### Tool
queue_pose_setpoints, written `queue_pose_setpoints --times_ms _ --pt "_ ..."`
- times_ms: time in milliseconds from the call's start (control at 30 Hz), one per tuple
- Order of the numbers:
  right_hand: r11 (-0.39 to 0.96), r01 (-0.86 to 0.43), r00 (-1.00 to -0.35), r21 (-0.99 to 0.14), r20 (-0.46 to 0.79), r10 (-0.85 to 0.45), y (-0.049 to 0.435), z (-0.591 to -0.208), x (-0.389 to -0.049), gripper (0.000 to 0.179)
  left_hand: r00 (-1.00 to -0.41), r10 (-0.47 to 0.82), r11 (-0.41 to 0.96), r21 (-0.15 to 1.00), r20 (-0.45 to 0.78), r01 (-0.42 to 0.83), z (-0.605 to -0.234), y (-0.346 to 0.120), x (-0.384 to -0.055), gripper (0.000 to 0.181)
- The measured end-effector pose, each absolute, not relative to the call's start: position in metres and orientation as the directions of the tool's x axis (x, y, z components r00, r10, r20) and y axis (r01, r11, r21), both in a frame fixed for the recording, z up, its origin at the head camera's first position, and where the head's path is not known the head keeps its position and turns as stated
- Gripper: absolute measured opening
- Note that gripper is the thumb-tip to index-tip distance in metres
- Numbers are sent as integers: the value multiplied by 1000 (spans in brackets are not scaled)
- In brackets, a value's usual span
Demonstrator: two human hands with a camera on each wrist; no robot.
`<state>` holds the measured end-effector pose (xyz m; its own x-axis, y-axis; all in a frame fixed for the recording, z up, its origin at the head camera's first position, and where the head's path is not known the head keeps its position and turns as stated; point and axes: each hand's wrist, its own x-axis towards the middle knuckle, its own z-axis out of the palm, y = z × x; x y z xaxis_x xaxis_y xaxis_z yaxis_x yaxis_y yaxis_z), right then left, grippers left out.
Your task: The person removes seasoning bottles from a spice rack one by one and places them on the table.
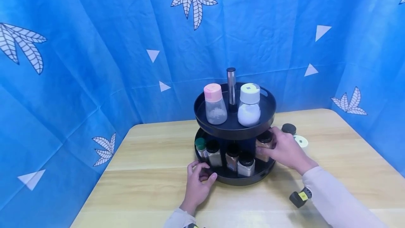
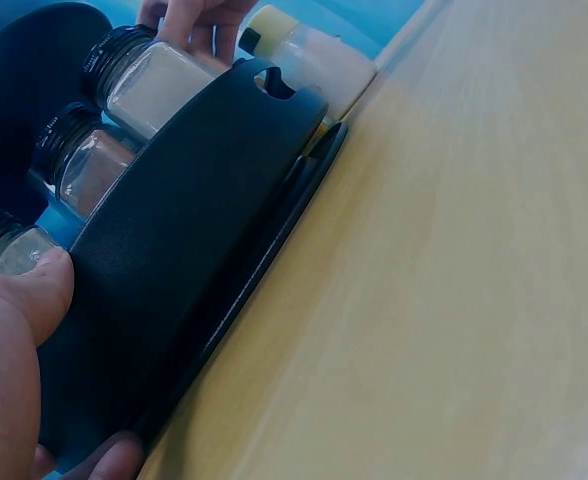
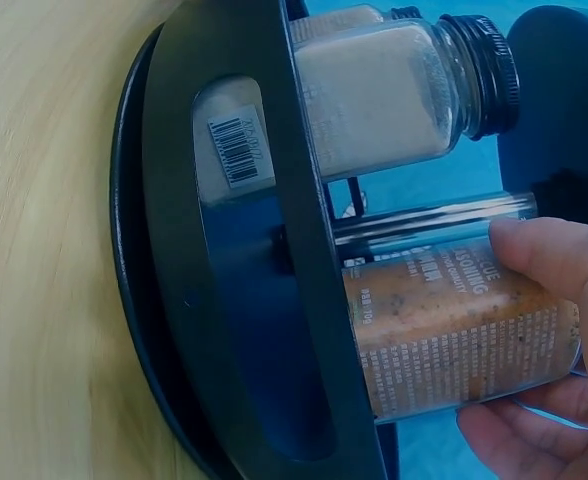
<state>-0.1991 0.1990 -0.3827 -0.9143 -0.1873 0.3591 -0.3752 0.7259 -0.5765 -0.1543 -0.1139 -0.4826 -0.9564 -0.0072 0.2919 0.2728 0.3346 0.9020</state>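
Note:
My right hand (image 1: 286,149) grips a seasoning jar (image 3: 454,335) of orange-brown powder between thumb and fingers, at the right side of the lower tier of a black two-tier spice rack (image 1: 235,180). In the head view that jar's black lid shows under the upper tier. My left hand (image 1: 198,184) holds the lower tier's rim at the front left, thumb against the wall and fingertips low on it in the left wrist view. Near it stand a green-capped bottle (image 1: 201,147) and a black-lidded jar (image 1: 214,156). Two more black-lidded jars, one brown (image 1: 232,159) and one pale (image 1: 246,166), stand at the front.
On the upper tier stand a pink-capped shaker (image 1: 216,106) and a white-capped shaker (image 1: 249,108), beside a metal post (image 1: 231,85). Behind my right hand are a dark-lidded container (image 1: 288,128) and a pale-capped bottle (image 1: 301,141) on the wooden table (image 1: 152,157). Blue curtains (image 1: 259,27) surround it.

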Motion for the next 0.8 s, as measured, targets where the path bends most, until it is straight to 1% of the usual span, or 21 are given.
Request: queue_pose_setpoints --times_ms 233,500,800 --pt "732 -374 -914 -569 360 -187 202 -378 -196 65 -962 -22 338 907 273 250 -482 -113 -153 30" --pt "744 -359 -919 -564 354 -175 204 -374 -194 65 -960 -25 332 908 279 255 -483 -113 -153 30" --pt "764 -342 -922 -546 351 -162 208 -369 -188 56 -960 -22 337 906 278 255 -482 -114 -152 30"
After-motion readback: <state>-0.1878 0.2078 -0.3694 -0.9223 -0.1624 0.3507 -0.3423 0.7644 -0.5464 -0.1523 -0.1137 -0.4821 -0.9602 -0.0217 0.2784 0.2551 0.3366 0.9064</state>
